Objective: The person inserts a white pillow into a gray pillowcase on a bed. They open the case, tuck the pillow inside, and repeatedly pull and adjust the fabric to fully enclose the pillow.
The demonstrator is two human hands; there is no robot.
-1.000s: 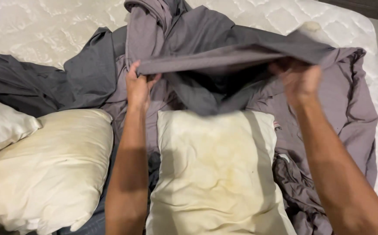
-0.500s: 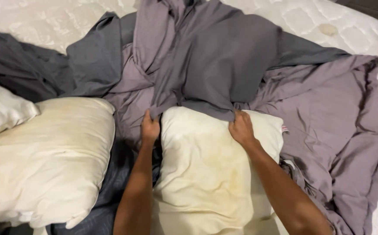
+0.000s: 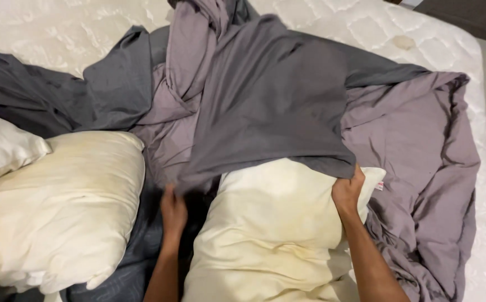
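**Grey case meets bare pillow on stripped bed**

On a white quilted mattress (image 3: 321, 22) strewn with crumpled mauve-grey sheets (image 3: 416, 140), a dark grey fabric pillowcase (image 3: 276, 106) drapes over the far end of a yellowed cream pillow (image 3: 271, 240). The right hand (image 3: 348, 193) pinches the case's hem at 1 corner; the left hand (image 3: 173, 210) rests beside the pillow's other edge, its grip hidden in shadow. 2 more bare pillows (image 3: 58, 207) lie left.

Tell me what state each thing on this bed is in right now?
Grey pillowcase: pulled over the top end of the middle pillow.
Middle pillow: mostly bare, yellowed.
Left hand: at the pillowcase's left edge.
Right hand: gripping the pillowcase's right corner.
Left pillow: bare, stained.
Lilac sheet: crumpled.
Mattress: uncovered.
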